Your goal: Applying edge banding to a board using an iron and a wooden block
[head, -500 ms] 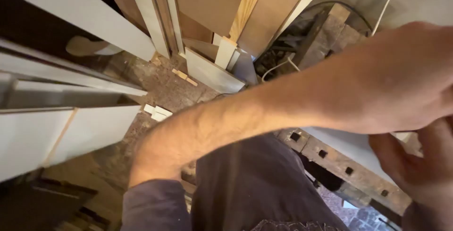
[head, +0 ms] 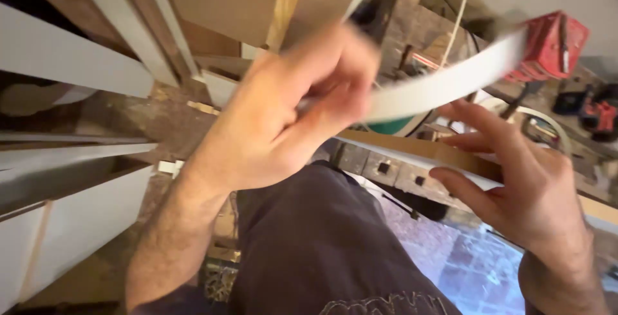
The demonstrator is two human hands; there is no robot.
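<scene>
My left hand (head: 290,115) is raised in the middle of the head view, fingers pinched shut on a long white edge-banding strip (head: 444,83). The strip curves up and to the right, blurred by motion. My right hand (head: 521,186) is at the right with fingers spread, resting on the brown edge of a board (head: 412,149) with a white face that lies across in front of me. My dark trousers fill the lower middle.
White panels (head: 71,70) and wooden boards (head: 219,6) lean at the left and top. A red power tool (head: 553,44) sits at the upper right, with cables and a white cord nearby. Wood scraps lie on the dirty floor (head: 148,122).
My left hand has pulled back from the far right to the centre and now holds the white strip up. My right hand has opened onto the board's edge.
</scene>
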